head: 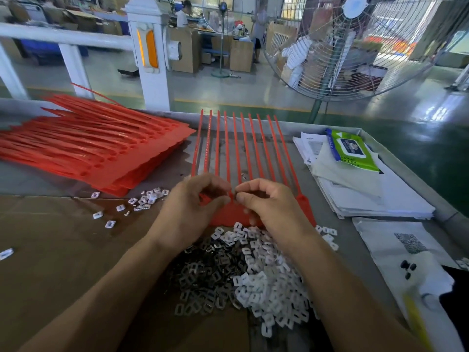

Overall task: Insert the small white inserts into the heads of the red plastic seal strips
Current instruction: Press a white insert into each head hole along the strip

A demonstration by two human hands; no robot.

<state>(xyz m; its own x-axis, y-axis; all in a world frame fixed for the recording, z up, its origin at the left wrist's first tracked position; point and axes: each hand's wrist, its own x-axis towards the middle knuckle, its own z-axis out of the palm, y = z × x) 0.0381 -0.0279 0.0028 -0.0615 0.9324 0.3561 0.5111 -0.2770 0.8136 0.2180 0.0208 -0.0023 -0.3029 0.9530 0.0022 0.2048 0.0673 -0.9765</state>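
A joined row of red seal strips (243, 148) lies in front of me, tails pointing away, its heads (303, 200) under my hands. My left hand (187, 209) rests curled over the left heads, thumb and fingers pinched together. My right hand (269, 207) hovers over the middle heads, its fingertips pinching something small that I cannot make out. A big heap of small white inserts (256, 273) lies just below my wrists, partly shadowed. A few loose inserts (144, 199) are scattered to the left.
A tall stack of red seal strips (88, 146) fills the left of the table. Papers and a green wipes pack (351, 149) lie at the right, with a white bag (406, 250) nearer. Brown cardboard (63, 250) covers the near-left table. A large floor fan (355, 47) stands behind.
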